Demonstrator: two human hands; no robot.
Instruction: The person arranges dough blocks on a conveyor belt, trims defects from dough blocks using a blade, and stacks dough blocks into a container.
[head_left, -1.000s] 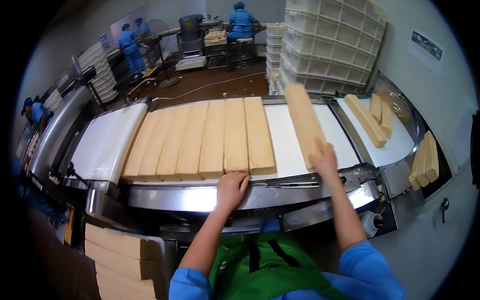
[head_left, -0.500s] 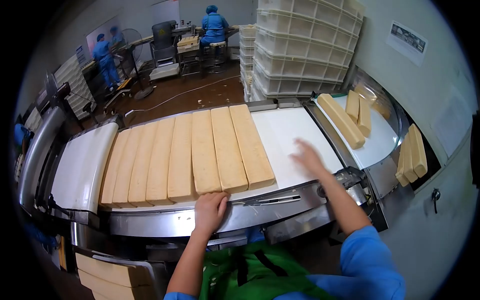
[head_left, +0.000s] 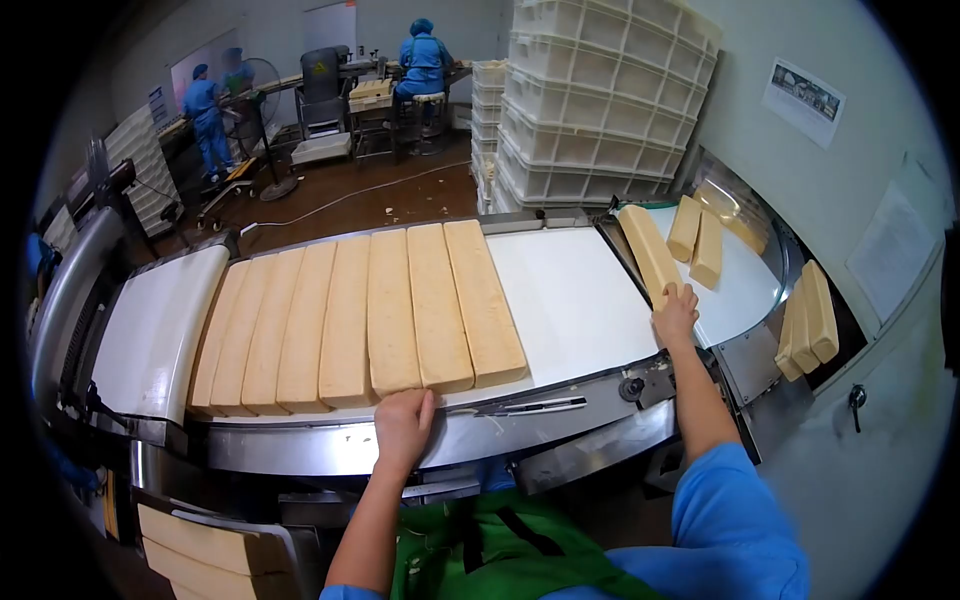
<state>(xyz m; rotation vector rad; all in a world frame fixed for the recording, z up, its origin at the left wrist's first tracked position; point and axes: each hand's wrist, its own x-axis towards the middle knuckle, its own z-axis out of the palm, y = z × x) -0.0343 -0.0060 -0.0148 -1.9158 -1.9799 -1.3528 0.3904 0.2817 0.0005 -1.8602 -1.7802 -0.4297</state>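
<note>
A row of several long, pale tan blocks (head_left: 345, 315) lies side by side on the white conveyor belt (head_left: 570, 300). My left hand (head_left: 402, 425) is at the near ends of these blocks, its fingers curled against them over the metal edge. To the right, my right hand (head_left: 676, 315) grips the near end of a single long block (head_left: 648, 250) beside the belt's right end. Two shorter pieces (head_left: 707, 250) lie just right of that block, on a white curved surface (head_left: 752, 290).
White crates (head_left: 600, 110) stand stacked beyond the belt. Several blocks (head_left: 818, 315) lean at the far right. More blocks (head_left: 210, 555) sit at lower left. A metal rail (head_left: 300, 447) edges the belt. People in blue (head_left: 425, 65) work at the back, near a fan (head_left: 262, 100).
My right hand set a block at the row's right end, let go, then moved right and took hold of the single block. The camera view has shifted too.
</note>
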